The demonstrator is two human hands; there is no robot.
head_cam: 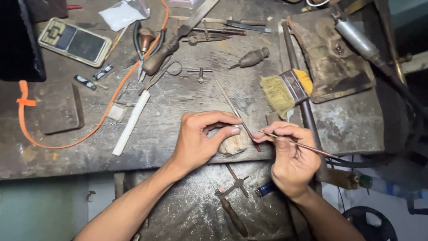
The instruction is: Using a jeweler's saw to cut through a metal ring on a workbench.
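Note:
My left hand (200, 140) rests at the workbench's front edge, thumb and fingers pinched together over a pale worn wooden peg (232, 145); whatever small piece it grips is hidden by the fingers. My right hand (290, 160) holds a thin reddish metal rod (307, 146), its tip pointing left toward the left fingertips. A slim needle file (236, 114) lies on the bench just behind both hands, its red tip between them.
A worn metal workbench (178, 102) carries a yellow brush (285, 89), wooden-handled gravers (254, 57), pliers (145, 44), a white stick (131, 122), an orange cord (102, 120), a pocket scale (73, 42) and a leather pad (332, 58). Dividers (232, 187) lie on the lower tray.

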